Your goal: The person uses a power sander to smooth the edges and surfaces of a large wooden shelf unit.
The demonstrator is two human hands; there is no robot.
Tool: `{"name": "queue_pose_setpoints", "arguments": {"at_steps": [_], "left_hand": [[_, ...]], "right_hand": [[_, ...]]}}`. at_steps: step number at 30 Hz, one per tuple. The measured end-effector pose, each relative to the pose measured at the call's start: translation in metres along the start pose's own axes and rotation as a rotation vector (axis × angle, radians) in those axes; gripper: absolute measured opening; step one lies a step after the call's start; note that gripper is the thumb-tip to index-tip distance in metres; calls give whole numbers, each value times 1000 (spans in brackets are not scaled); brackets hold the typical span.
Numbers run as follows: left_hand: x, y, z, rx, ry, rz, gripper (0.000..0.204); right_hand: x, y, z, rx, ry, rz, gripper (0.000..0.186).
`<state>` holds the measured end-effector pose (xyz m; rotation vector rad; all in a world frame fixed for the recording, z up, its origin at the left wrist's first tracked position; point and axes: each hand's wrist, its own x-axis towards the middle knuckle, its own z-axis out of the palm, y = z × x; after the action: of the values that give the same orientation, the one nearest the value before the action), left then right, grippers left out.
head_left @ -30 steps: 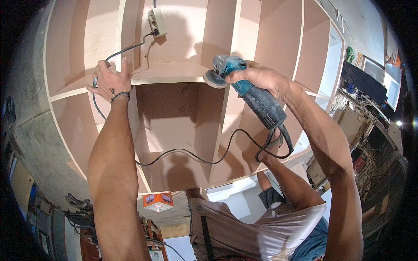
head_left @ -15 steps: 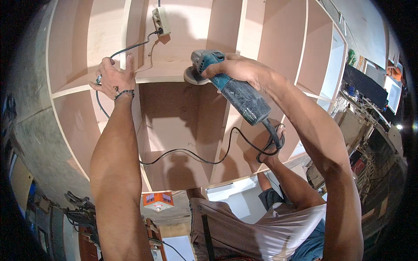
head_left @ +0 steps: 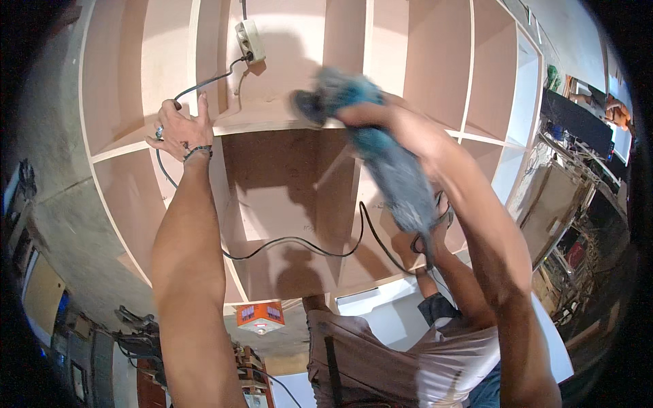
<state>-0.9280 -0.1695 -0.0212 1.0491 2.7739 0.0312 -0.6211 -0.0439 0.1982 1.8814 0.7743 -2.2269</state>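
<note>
A teal-and-grey angle grinder [head_left: 398, 183] is held at the centre of the frame by the right hand [head_left: 401, 129], its fingers wrapped round the body. Since the last view, the tool's rear end has been swung farther down and right, and the tool is blurred by motion, so a moving stroke is suggested. Whether its round, dark disc [head_left: 307, 107] is pressed on the pale wooden shelf edge [head_left: 262, 128] cannot be told. The left hand [head_left: 183, 132], fingers spread, is kept at upper left, on the pinkish-brown wooden cabinet's [head_left: 112, 183] framing, beside a thin black cord [head_left: 204, 83].
</note>
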Motion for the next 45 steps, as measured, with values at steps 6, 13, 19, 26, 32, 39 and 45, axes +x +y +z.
{"name": "queue_pose_setpoints", "arguments": {"at_steps": [6,13,19,26,32,39,45], "left_hand": [[-3,2,6,-2,65,23,63],[-1,-4,16,43,488,250,57],[-93,57,25,-44,17,782,42],[-183,168,25,-310,-102,1043,31],[-176,172,13,-167,-262,1012,31],[-123,110,-9,148,-205,900,21],[-127,101,-9,120,-72,911,25]], "right_hand": [[-175,104,-54,369,521,-32,64],[-258,229,-57,460,588,-33,70],[-263,291,-60,480,456,-41,66],[-277,325,-59,557,445,-158,64],[-287,326,-49,676,410,-163,68],[-293,343,-57,610,395,-109,69],[-289,339,-50,637,410,-47,70]]}}
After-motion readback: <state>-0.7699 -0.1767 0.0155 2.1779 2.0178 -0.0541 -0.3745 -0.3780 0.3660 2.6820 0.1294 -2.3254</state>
